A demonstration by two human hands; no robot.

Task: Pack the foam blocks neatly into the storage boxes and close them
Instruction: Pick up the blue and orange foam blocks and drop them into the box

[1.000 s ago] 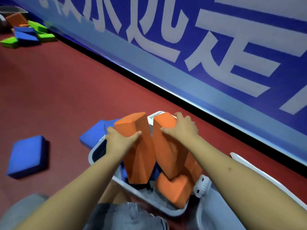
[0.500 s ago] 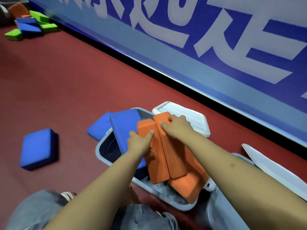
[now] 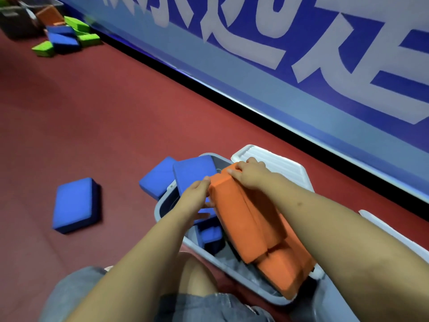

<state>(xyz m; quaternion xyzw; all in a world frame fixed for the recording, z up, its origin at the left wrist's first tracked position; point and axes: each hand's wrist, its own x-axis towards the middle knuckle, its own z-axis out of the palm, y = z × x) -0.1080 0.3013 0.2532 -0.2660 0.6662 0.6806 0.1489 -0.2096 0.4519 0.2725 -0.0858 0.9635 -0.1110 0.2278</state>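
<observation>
Farthest left, at the top corner of the red floor [image 3: 116,108], a heap of green and blue foam blocks [image 3: 62,39] lies by a dark bin [image 3: 16,24] at the foot of the blue banner wall [image 3: 301,66]. Nearer, a single blue block [image 3: 74,205] lies flat on the floor, well apart from the grey storage box [image 3: 160,205]. Another blue block [image 3: 155,180] rests on the floor touching the box's outer left wall, and a third blue block [image 3: 192,175] stands tilted inside at the left end. The left hand [image 3: 197,198] has its fingers curled against the left face of the orange blocks [image 3: 246,219], thumb on their top edge. These blocks lean together in the middle of the box, over another orange block [image 3: 285,273] lower down. The right hand [image 3: 250,175] grips their upper right corner, fingers bent over it. Behind the box lies a white lid [image 3: 283,163].
</observation>
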